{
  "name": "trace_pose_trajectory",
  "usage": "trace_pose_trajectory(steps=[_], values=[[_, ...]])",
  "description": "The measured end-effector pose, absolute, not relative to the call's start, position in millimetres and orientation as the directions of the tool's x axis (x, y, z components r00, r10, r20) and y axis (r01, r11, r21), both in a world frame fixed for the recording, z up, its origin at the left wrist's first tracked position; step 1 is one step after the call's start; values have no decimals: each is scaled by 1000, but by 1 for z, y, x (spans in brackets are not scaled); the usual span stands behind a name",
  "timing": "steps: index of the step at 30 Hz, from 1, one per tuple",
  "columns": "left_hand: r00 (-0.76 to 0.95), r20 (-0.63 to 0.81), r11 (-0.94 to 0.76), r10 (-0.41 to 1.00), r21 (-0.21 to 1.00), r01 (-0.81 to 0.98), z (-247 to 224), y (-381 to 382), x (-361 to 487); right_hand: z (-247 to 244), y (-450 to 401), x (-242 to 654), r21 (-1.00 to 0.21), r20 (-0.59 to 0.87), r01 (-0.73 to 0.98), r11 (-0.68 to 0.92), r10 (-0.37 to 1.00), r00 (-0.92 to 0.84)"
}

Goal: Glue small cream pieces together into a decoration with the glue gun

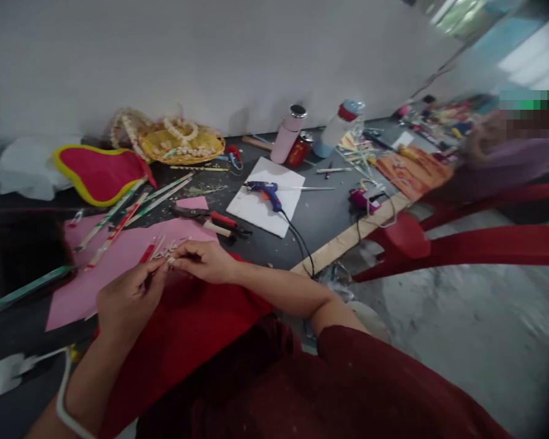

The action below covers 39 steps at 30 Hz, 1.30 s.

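My left hand (135,292) and my right hand (205,261) meet over the near edge of the table, fingertips pinched together. Between them is a small pale piece (170,261), too small and blurred to name. Just behind the fingertips lies a cluster of small whitish bits (167,249) on a sheet of pink paper (80,283). Red cloth (183,329) hangs below my hands and over my lap. Pliers with red handles (222,221) rest beyond my right hand.
A blue glue gun (268,194) lies on a white board (254,213), its cord trailing toward me. Behind stand a pink flask (287,137), a red can (301,150) and a bottle (332,134). A yellow basket (183,152) is at the wall. Red chairs (485,244) and another person (507,146) are right.
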<state>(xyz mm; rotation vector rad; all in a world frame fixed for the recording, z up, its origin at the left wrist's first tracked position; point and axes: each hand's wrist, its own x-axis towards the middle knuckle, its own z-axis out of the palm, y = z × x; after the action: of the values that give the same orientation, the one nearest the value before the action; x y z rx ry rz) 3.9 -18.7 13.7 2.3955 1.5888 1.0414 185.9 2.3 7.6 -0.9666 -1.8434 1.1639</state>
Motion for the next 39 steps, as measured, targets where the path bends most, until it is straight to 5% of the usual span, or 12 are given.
trace_pose_trajectory(steps=[27, 31, 39], values=[[216, 367, -350, 905, 356, 866, 21, -19, 2, 2, 8, 189, -884, 265, 203, 421, 809, -525], [251, 446, -394, 859, 265, 880, 24, -18, 3, 14, 8, 194, -836, 209, 329, 439, 809, -549], [216, 431, -358, 876, 281, 891, 15, -20, 4, 20, 9, 218, -496, 109, 764, 414, 902, -418]])
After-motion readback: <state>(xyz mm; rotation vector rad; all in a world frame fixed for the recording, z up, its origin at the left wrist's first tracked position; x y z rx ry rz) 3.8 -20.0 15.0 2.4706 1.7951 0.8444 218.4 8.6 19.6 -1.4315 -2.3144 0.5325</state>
